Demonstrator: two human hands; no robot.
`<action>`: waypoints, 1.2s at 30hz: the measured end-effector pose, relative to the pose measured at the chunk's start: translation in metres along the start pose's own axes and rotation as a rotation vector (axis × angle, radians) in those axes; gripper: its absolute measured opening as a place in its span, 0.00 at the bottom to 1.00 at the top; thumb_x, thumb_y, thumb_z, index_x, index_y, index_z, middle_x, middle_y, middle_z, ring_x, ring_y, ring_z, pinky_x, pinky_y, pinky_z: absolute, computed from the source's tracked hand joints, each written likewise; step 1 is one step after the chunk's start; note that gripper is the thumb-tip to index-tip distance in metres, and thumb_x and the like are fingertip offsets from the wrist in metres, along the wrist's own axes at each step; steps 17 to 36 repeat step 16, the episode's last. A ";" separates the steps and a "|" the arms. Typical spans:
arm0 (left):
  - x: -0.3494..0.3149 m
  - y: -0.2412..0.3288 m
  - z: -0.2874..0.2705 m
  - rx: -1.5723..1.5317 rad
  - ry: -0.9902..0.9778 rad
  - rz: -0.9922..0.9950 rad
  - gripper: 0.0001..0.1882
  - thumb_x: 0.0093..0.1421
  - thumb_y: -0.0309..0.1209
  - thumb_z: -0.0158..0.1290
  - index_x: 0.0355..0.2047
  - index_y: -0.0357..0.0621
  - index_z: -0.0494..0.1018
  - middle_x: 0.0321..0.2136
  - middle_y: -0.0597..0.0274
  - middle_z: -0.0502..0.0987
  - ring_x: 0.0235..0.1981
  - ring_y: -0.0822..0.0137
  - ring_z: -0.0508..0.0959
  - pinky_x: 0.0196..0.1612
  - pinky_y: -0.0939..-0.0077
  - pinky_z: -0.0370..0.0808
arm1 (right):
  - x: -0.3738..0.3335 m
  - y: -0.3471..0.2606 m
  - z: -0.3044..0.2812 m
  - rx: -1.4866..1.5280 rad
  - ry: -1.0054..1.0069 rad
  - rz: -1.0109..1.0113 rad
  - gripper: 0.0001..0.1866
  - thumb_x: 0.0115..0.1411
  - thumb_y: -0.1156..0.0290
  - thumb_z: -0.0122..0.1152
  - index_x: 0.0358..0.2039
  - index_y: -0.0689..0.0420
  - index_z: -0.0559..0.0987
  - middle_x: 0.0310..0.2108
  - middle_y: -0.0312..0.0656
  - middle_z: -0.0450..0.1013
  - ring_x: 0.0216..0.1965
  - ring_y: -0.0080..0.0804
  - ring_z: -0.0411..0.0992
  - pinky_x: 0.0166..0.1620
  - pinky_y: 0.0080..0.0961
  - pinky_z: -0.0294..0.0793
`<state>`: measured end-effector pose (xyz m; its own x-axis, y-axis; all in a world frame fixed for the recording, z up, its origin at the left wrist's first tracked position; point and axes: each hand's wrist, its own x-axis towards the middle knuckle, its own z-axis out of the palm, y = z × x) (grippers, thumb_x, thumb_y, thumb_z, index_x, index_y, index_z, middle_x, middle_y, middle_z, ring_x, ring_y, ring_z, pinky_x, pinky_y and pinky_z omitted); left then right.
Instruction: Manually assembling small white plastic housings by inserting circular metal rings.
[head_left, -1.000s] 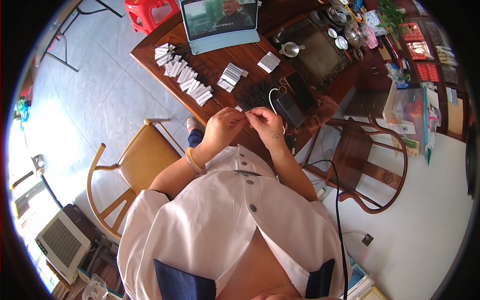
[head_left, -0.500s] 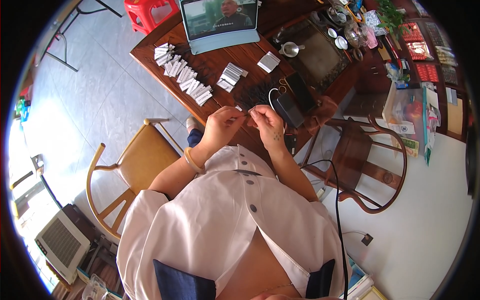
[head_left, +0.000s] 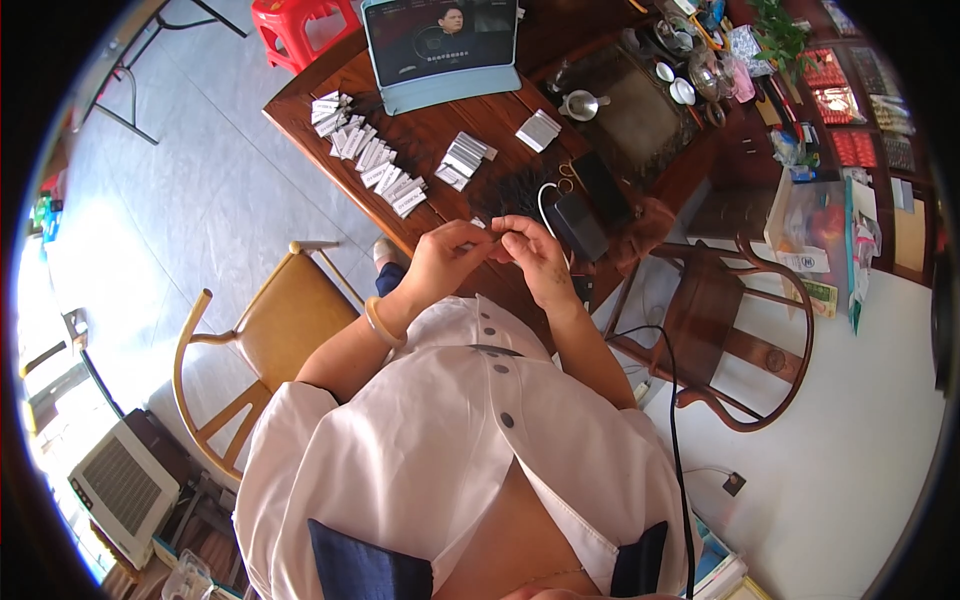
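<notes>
My left hand [head_left: 446, 264] and my right hand [head_left: 538, 264] meet fingertip to fingertip over the table's near edge. Both are closed in a pinch; whatever lies between the fingertips is too small and dark to make out. Just beyond them is a tangle of thin black strings [head_left: 515, 190], with a small white piece [head_left: 478, 222] close to my left fingers. Stacks of white printed tags lie farther off: one stack [head_left: 465, 160] in the middle, another stack [head_left: 538, 131] to its right, and a long overlapping row [head_left: 365, 150] along the left edge.
A tablet [head_left: 442, 50] stands at the back of the wooden table. To the right are a black box-shaped device [head_left: 578, 226], scissors [head_left: 566, 178], and a tea tray [head_left: 640, 105] with cups. Chairs stand at left [head_left: 285, 310] and right [head_left: 705, 310]. A black cable [head_left: 676, 420] hangs beside me.
My right hand's fingers have shifted slightly and curl further over toward the left fingertips. The tablet's picture has changed. The tag stacks stay where they were.
</notes>
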<state>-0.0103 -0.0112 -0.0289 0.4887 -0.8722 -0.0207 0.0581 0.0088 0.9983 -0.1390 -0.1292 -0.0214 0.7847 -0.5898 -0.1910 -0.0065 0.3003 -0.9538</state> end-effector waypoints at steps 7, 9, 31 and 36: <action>-0.005 -0.008 0.000 0.127 -0.107 -0.053 0.07 0.56 0.26 0.58 0.34 0.36 0.78 0.31 0.58 0.78 0.30 0.69 0.79 0.34 0.78 0.77 | 0.002 0.002 -0.016 -0.185 -0.070 -0.089 0.11 0.60 0.74 0.59 0.43 0.62 0.76 0.34 0.35 0.72 0.29 0.15 0.67 0.33 0.13 0.67; -0.006 -0.012 0.001 0.112 -0.087 -0.076 0.08 0.56 0.27 0.58 0.34 0.36 0.78 0.30 0.58 0.78 0.30 0.69 0.79 0.34 0.77 0.77 | 0.003 0.003 -0.017 -0.099 -0.024 -0.062 0.07 0.61 0.75 0.58 0.39 0.63 0.77 0.29 0.35 0.72 0.26 0.16 0.66 0.31 0.13 0.65; -0.005 -0.003 0.004 0.054 -0.098 -0.192 0.12 0.57 0.29 0.57 0.41 0.38 0.77 0.35 0.55 0.80 0.32 0.67 0.81 0.36 0.76 0.76 | 0.000 0.011 -0.017 0.213 0.072 0.009 0.06 0.61 0.74 0.57 0.38 0.61 0.76 0.27 0.37 0.72 0.26 0.20 0.67 0.31 0.16 0.67; -0.005 -0.003 0.004 0.054 -0.098 -0.192 0.12 0.57 0.29 0.57 0.41 0.38 0.77 0.35 0.55 0.80 0.32 0.67 0.81 0.36 0.76 0.76 | 0.000 0.011 -0.017 0.213 0.072 0.009 0.06 0.61 0.74 0.57 0.38 0.61 0.76 0.27 0.37 0.72 0.26 0.20 0.67 0.31 0.16 0.67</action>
